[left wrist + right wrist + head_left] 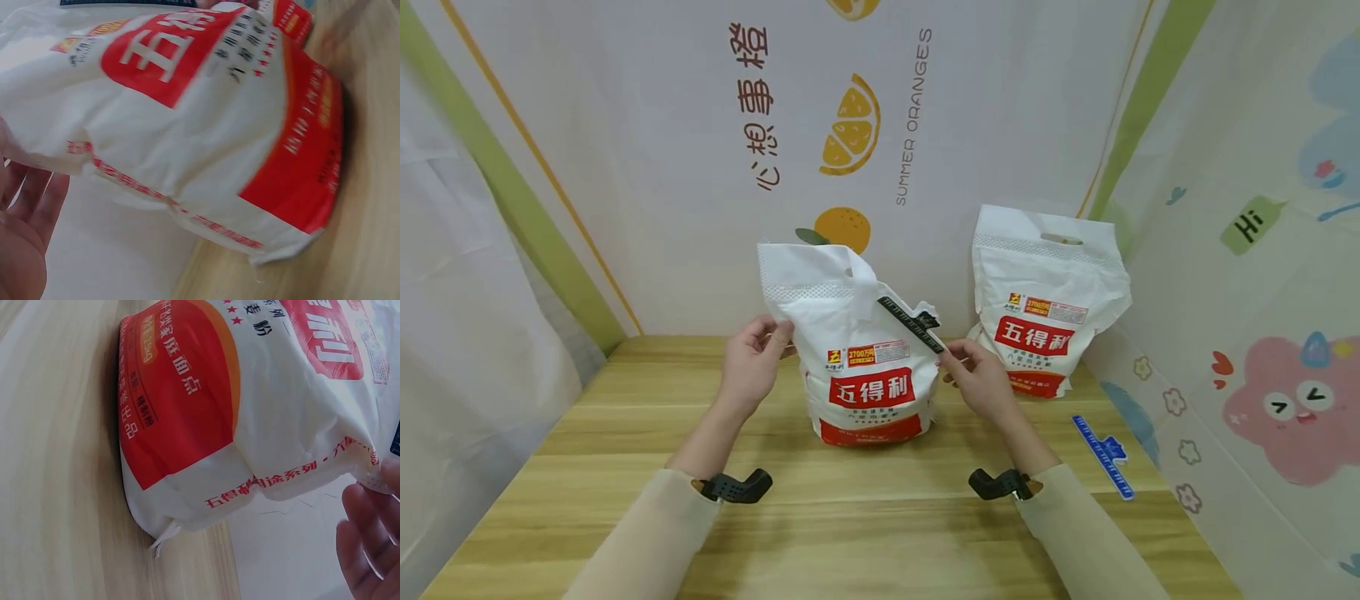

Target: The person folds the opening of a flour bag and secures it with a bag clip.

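A white and red flour bag (872, 333) stands upright on the table in the head view, its top right corner folded down. Across that fold lies a dark bag clip (910, 323), slanting down to the right. My left hand (752, 362) pinches the bag's left edge, thumb in front and fingers behind. On the opposite side, my right hand (981, 379) pinches the bag's right edge just by the clip's lower end. The right wrist view shows those fingertips (365, 506) against the bag's side seam, with only a bit of the clip visible.
A second flour bag (1048, 308) with a handle slot stands behind on the right. A blue bag clip (1103, 457) lies on the wooden table (865, 533) at the right. Printed curtains (685, 167) hang behind and at both sides.
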Demonstrator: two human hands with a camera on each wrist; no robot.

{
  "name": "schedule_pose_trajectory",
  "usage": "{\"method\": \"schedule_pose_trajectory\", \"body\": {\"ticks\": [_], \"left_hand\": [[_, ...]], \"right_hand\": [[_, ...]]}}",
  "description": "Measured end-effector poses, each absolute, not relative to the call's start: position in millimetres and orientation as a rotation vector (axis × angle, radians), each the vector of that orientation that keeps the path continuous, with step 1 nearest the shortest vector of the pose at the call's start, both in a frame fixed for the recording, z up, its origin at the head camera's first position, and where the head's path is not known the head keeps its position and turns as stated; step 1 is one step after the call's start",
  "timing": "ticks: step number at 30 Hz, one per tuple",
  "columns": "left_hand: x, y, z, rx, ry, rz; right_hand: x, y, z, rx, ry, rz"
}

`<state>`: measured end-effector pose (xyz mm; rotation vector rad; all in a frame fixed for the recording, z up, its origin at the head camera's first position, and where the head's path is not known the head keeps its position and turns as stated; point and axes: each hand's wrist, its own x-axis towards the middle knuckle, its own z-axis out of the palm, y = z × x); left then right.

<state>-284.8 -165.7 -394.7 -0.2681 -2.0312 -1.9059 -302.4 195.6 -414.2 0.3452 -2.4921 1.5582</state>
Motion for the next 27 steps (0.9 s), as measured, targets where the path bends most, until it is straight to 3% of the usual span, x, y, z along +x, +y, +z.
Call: {"method": "schedule_pose_trajectory", "body": {"ticks": [15,27], "left_hand": [[-278.7,-164.2,-404.0,-0.105,-2.048,-1.88],[-273.7,-170.2,-417.3,-0.192,-2.191,-2.035]], "right_hand": [[-298.7,191.3,-411.0,0.244,-2.498,1.55],[-302.8,198.4,-414.2,0.373,-2.528,1.645]]}}
